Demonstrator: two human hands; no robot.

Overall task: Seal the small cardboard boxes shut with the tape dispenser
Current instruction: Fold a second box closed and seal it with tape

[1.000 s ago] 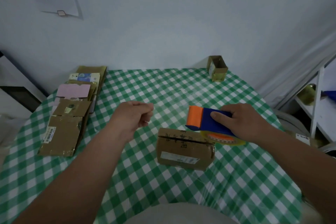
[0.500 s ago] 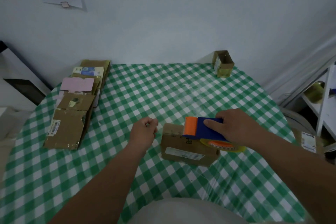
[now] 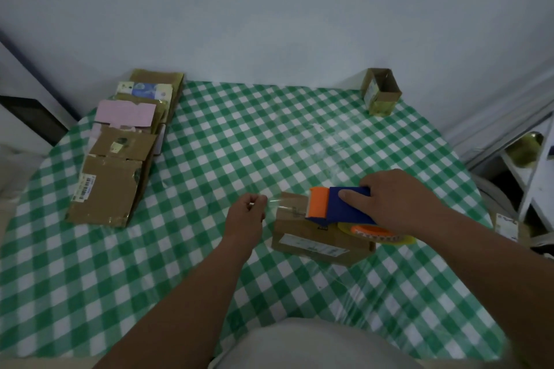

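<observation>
A small brown cardboard box (image 3: 317, 241) with a white label lies on the green checked tablecloth (image 3: 239, 159), near the front centre. My right hand (image 3: 398, 201) grips a blue and orange tape dispenser (image 3: 335, 204) and holds it on the box's top. A strip of clear tape (image 3: 274, 204) runs from the dispenser's orange end out past the box's left edge. My left hand (image 3: 247, 216) pinches the free end of that tape just left of the box.
A stack of flattened cardboard boxes (image 3: 117, 165) lies along the table's left side. An open small box (image 3: 380, 93) stands at the far right corner by the wall. White shelving (image 3: 536, 165) stands to the right of the table.
The dispenser has come down onto the box. My left hand has moved right, close to the box's left edge, with tape now stretched between it and the dispenser.
</observation>
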